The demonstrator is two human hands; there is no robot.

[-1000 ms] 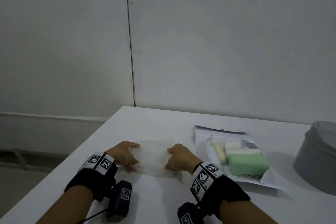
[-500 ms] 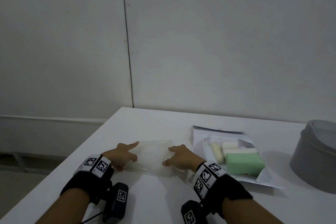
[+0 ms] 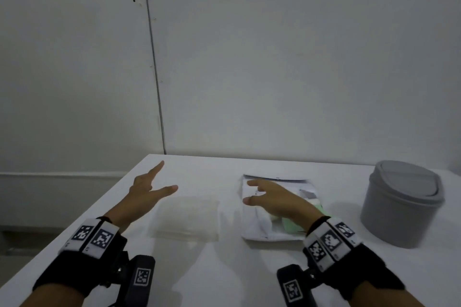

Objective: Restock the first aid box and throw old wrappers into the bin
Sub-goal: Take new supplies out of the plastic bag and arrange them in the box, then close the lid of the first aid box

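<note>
A translucent plastic box (image 3: pixel 185 217) lies flat on the white table (image 3: pixel 224 269) between my hands, with nothing touching it. My left hand (image 3: pixel 147 192) hovers to its left, fingers spread, holding nothing. My right hand (image 3: pixel 277 199) is lifted with fingers apart over a white packet (image 3: pixel 254 227) of supplies; a green pad (image 3: pixel 290 225) and white rolls (image 3: pixel 313 200) show partly under the hand. A grey bin (image 3: pixel 401 203) with a swing lid stands at the right.
The table's left edge runs diagonally from the near left to the far corner (image 3: pixel 149 157), with floor below it. A plain wall (image 3: pixel 274 57) stands right behind the table. Black wrist straps with markers sit on both forearms.
Both hands have let go of the translucent box and lifted apart. The left moved up and left; the right moved right, over the supply packet.
</note>
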